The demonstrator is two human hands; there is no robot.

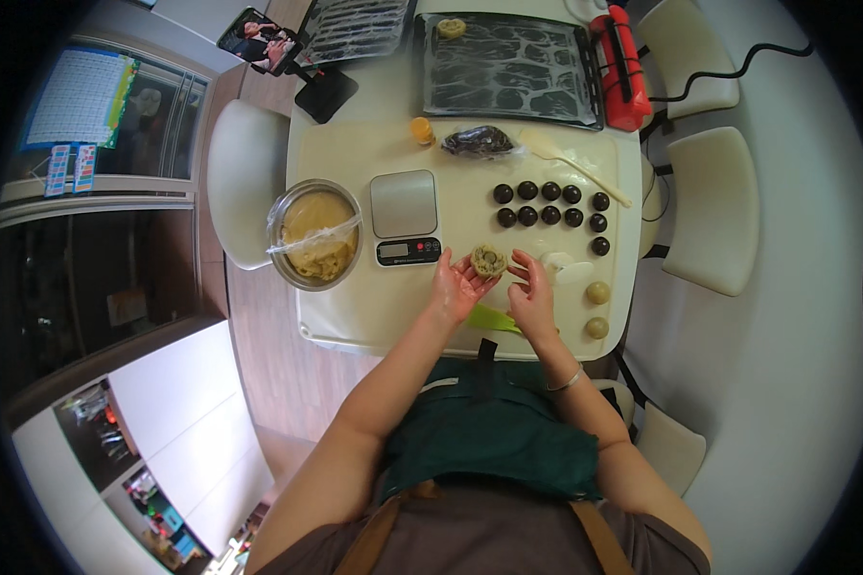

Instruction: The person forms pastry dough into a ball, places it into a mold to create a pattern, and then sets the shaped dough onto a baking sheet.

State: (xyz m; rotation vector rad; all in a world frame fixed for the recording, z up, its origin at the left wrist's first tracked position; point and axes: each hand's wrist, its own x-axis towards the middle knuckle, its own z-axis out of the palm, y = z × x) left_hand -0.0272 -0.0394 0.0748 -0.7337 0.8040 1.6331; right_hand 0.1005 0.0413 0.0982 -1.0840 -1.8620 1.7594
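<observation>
A round, patterned piece of pale dough (489,261) rests on the fingers of my left hand (457,286). Close on its right is my right hand (533,293), fingers bent and apart, with nothing plainly held. A green scraper or spatula (492,318) lies partly under my hands. White plastic pieces (572,269) lie right of my right hand. Behind them are several dark balls (550,215) in rows; two pale dough balls (597,292) sit at the right. A digital kitchen scale (404,205) stands left, beside a metal bowl (274,266) of yellow dough (319,230) with plastic film across it.
Farther back lie a bag of dark filling (480,142), a yellow-capped jar (423,132), a pale spatula (582,170) and a lined black baking tray (507,68) bearing one patterned piece (451,29). A red appliance (620,68) is right; a phone on a stand (260,43) is back left.
</observation>
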